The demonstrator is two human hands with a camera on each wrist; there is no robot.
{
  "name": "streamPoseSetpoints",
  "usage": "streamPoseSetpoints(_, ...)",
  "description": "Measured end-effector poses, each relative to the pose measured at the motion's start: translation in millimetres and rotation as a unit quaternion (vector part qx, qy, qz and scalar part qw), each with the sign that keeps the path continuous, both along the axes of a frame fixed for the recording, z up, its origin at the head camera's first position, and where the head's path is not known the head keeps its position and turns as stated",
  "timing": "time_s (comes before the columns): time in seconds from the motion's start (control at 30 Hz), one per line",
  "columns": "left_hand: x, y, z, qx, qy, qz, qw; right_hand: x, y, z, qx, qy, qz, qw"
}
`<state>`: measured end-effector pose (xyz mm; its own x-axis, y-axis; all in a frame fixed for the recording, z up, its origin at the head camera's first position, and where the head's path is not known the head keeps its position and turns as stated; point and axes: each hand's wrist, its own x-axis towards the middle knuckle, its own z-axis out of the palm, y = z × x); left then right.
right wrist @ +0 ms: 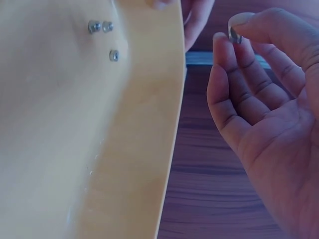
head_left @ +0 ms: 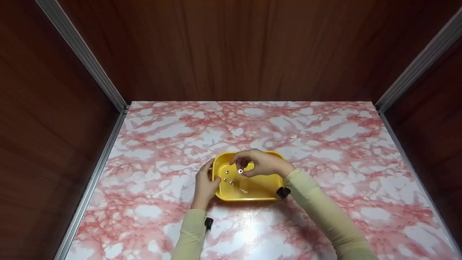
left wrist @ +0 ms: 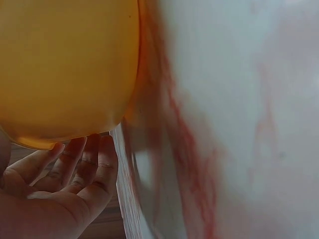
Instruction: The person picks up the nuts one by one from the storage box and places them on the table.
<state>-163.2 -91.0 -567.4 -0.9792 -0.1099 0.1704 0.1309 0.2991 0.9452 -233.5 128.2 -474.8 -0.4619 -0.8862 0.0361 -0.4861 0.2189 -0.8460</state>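
A yellow plastic tray (head_left: 263, 185) sits on the table. My left hand (head_left: 206, 184) holds its left end, thumb over the rim and fingers along the outer wall. In the left wrist view those fingertips (left wrist: 89, 154) meet the tray's underside edge. Above the tray, my right hand (head_left: 265, 163) pinches a small metal nut (right wrist: 234, 35) between thumb and index finger. Its other fingers are loosely bent. Three similar nuts (right wrist: 114, 56) lie on the tray floor toward the left end, close to my left hand.
The tabletop (head_left: 162, 144) has a red-and-white marble pattern. Dark wood-grain panels (head_left: 231, 50) enclose it at the back and both sides, with grey metal strips (head_left: 90, 68) along the corners. A black wrist device (head_left: 283, 192) overlaps the tray's right front corner.
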Motion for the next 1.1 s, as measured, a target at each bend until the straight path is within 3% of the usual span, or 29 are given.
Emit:
streamPoseSetpoints(0.3,1.0,-0.2,0.3,0.004,-0.009,-0.004,0.9999,3.5,7,0.8,0.003,0.017,-0.013,0.9998)
streamPoseSetpoints(0.6,1.8,-0.9,-0.5,0.015,-0.012,-0.002,0.9998,21.4,16,30.0,0.003,-0.002,-0.028,0.9996)
streamPoseSetpoints(1.1,1.3,-0.1,0.9,0.000,-0.010,0.001,0.9999,21.3,41,26.7,-0.008,-0.006,-0.065,0.9979)
